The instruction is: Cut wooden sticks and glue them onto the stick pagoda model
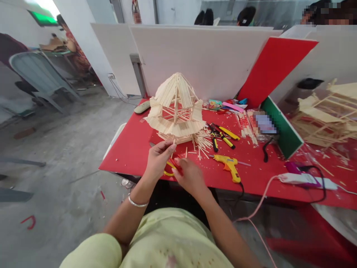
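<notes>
My left hand [157, 158] is closed in a pinch on a short pale wooden stick [174, 142], held upright just in front of the model. Beside it, my right hand [191, 175] is wrapped round a red-handled tool [176, 165]; its working end is hidden between the hands, so I cannot tell its kind. A yellow loop, perhaps a scissors handle [168, 172], shows beneath my hands at the table edge. Beyond them stands a tiered, pointed-roof model house [178, 124] built of thin wooden sticks. Loose sticks [204, 140] fan out at its right side.
On the red table [125, 149] lie pliers [214, 141], a yellow cutter knife [229, 133] and a yellow glue gun [230, 165]. A phone [265, 123] rests near a green board [281, 130]. A power strip [306, 180] with cords lies right. White panels [195, 56] stand behind.
</notes>
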Tool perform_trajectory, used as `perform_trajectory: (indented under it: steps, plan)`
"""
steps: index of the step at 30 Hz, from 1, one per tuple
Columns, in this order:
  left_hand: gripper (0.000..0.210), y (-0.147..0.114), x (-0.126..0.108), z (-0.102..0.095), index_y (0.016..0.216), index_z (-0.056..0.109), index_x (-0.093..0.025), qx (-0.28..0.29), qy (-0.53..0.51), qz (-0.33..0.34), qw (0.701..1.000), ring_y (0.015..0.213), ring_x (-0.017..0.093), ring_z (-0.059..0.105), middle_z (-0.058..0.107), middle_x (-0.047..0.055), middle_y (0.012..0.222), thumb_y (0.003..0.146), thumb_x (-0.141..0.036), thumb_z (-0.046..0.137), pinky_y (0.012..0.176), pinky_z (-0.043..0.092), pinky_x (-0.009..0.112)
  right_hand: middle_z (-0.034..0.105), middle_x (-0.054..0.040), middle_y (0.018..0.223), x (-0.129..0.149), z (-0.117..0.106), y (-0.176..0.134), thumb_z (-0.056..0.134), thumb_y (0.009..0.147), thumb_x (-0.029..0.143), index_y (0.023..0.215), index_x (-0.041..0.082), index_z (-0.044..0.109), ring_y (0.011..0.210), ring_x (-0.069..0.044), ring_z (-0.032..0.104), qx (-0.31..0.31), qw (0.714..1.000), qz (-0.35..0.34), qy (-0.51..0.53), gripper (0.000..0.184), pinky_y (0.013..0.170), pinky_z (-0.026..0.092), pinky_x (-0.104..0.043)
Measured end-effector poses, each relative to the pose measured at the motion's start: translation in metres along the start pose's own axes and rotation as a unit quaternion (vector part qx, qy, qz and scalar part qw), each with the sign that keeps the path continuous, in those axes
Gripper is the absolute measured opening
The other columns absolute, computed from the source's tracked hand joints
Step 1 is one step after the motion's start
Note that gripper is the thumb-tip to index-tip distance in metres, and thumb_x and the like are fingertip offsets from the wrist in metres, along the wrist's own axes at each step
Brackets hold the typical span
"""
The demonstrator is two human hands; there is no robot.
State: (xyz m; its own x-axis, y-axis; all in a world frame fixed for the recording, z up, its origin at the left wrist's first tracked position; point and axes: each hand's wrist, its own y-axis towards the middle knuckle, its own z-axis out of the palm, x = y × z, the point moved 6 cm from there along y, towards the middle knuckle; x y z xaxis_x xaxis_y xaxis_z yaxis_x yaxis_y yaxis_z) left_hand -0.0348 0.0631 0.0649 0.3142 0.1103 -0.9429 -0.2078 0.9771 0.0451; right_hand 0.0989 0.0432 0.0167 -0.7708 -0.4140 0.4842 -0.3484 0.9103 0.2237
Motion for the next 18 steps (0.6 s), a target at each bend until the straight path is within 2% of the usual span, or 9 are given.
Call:
perform_trajectory:
  steps: [3,5,10,13,16,18]
  plan:
    - [0.026,-0.006,0.002,-0.026,0.089,0.076,-0.016,-0.017,0.047,0.002,0.999,0.054,0.006,0.045,0.062,0.0,0.067,0.069,-0.032,0.079,0.05,0.037,0.018,0.063,-0.0148,0.108,0.016,0.031,0.007,0.051,0.086,0.022,0.137,0.018,0.046,0.101,-0.025,0.058,0.059,0.99,-0.017,-0.127,0.051,0.084,0.045,-0.035]
    - [0.028,-0.008,-0.003,-0.042,0.094,0.076,-0.016,-0.023,0.077,0.019,0.997,0.055,0.006,0.045,0.065,0.002,0.073,0.072,-0.033,0.077,0.05,0.037,0.019,0.064,-0.0165,0.103,0.022,0.038,0.018,0.049,0.085,0.016,0.139,0.017,0.043,0.096,-0.026,0.059,0.075,0.985,-0.013,-0.152,0.054,0.081,0.045,-0.035]
    - [0.032,-0.01,-0.01,-0.071,0.099,0.075,-0.016,-0.02,0.084,0.025,0.996,0.052,0.006,0.042,0.058,-0.001,0.065,0.075,-0.037,0.074,0.049,0.034,0.02,0.068,-0.0158,0.09,0.018,0.038,0.039,0.06,0.076,0.016,0.139,0.014,0.043,0.089,-0.029,0.064,0.082,0.985,0.0,-0.153,0.065,0.079,0.044,-0.037]
    - [0.032,-0.009,-0.004,-0.081,0.098,0.074,-0.015,-0.024,0.059,0.012,0.998,0.053,0.007,0.044,0.057,-0.001,0.064,0.076,-0.038,0.073,0.05,0.035,0.021,0.07,-0.013,0.084,0.008,0.037,0.038,0.062,0.076,0.024,0.137,0.016,0.046,0.081,-0.028,0.066,0.088,0.984,0.03,-0.15,0.063,0.074,0.045,-0.036]
    - [0.031,-0.006,0.005,-0.089,0.093,0.074,-0.014,-0.04,0.026,-0.004,0.999,0.054,0.008,0.045,0.06,0.001,0.065,0.075,-0.039,0.074,0.051,0.036,0.021,0.071,-0.0098,0.091,0.003,0.034,0.025,0.059,0.079,0.033,0.14,0.024,0.043,0.081,-0.027,0.067,0.089,0.99,0.049,-0.101,0.064,0.073,0.047,-0.035]
    - [0.031,-0.003,0.01,-0.091,0.091,0.074,-0.014,-0.048,0.002,-0.014,0.999,0.054,0.008,0.046,0.061,0.002,0.065,0.074,-0.039,0.075,0.05,0.036,0.02,0.07,-0.0081,0.102,0.005,0.031,0.015,0.055,0.082,0.032,0.145,0.028,0.036,0.088,-0.024,0.066,0.08,0.996,0.037,-0.034,0.066,0.076,0.047,-0.034]
